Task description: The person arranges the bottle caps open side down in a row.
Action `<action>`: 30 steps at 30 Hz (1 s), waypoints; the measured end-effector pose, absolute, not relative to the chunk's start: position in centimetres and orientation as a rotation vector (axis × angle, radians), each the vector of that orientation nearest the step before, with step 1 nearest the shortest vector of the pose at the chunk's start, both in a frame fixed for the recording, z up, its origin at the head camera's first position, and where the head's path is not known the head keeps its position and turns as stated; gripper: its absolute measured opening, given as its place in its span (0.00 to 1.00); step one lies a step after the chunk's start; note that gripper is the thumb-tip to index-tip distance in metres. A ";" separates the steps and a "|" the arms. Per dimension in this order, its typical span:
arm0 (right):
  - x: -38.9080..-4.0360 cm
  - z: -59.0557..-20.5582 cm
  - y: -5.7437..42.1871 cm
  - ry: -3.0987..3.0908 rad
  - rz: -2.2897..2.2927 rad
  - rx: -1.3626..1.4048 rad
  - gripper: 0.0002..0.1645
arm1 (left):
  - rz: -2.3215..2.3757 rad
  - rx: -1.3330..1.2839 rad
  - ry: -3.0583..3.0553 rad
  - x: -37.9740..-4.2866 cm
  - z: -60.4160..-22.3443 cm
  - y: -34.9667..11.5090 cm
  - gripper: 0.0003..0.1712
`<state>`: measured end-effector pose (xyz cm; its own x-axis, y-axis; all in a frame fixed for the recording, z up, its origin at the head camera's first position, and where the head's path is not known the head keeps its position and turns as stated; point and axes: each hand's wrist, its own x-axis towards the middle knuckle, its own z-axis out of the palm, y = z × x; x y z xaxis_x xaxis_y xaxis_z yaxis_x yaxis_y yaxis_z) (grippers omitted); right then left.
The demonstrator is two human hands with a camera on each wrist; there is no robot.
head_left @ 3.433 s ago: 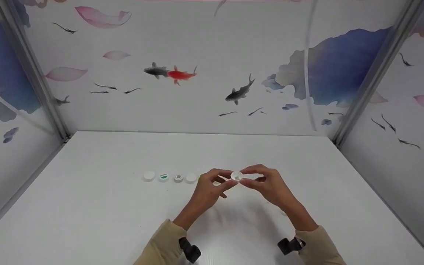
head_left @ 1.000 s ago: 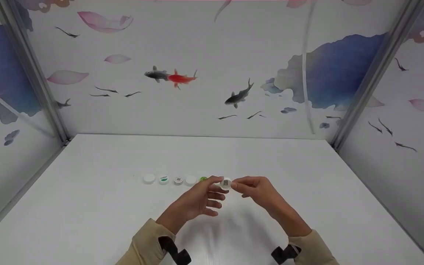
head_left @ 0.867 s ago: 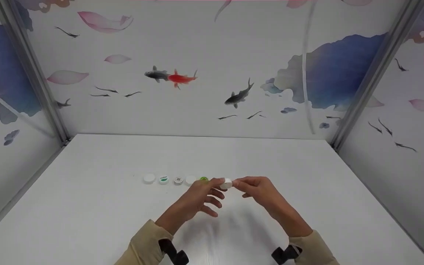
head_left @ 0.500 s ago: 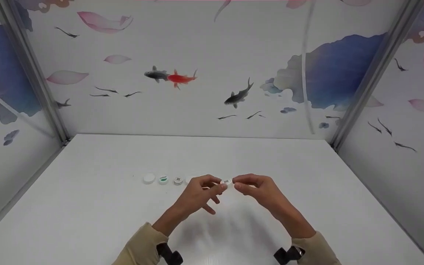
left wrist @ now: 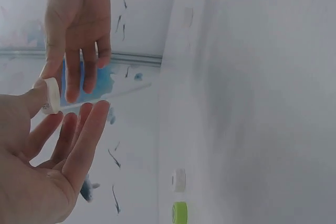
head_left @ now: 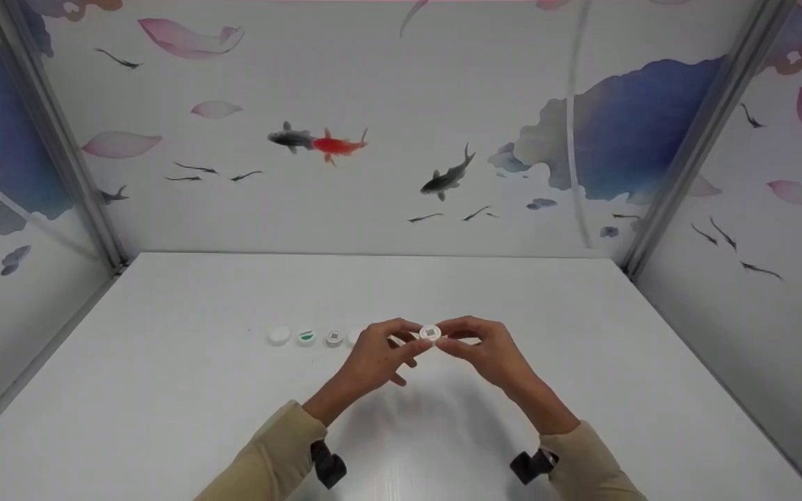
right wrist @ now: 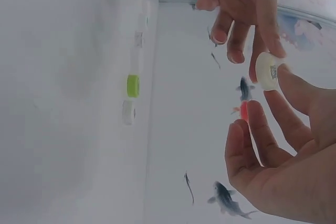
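Both hands hold one white bottle cap (head_left: 430, 333) above the table, its face with a small square print turned up toward the head camera. My left hand (head_left: 376, 355) pinches its left side between thumb and index finger. On its right side, my right hand (head_left: 488, 346) pinches it the same way. In the left wrist view the cap (left wrist: 51, 96) stands on edge between the fingertips of both hands. The right wrist view shows the cap (right wrist: 266, 72) with a dark square print by the right thumb. The other fingers of both hands are spread loosely.
Left of the hands, a row of caps lies on the white table (head_left: 185, 390): a plain white cap (head_left: 279, 336), one with a green mark (head_left: 306, 337), one with a square print (head_left: 333, 339). The right wrist view adds a green cap (right wrist: 133, 86) and a white cap (right wrist: 128, 112).
The held cap has tilted and turned so its printed face shows again, after its side showed. Both hands have risen slightly, and the right fingers have closed onto the cap's edge.
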<state>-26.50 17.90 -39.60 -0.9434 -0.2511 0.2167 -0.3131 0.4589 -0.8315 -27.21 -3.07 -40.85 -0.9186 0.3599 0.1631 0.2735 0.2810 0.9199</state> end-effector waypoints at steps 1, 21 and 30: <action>-26.9 -39.7 17.8 -2.626 1.507 0.509 0.17 | 1.724 0.597 2.471 -27.7 -40.8 -2.9 0.23; -34.5 -44.8 18.4 -2.773 1.399 0.299 0.12 | 1.688 0.107 2.546 -33.0 -45.3 2.2 0.19; -35.0 -45.4 17.7 -2.914 1.300 0.230 0.11 | 1.584 -0.087 2.597 -32.6 -46.5 3.4 0.18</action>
<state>-34.96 17.75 -45.37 -0.9880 -0.1542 0.0055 -0.1071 0.6597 -0.7439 -32.61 3.41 -46.50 -0.9936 0.0026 -0.1132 -0.0994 0.4582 0.8833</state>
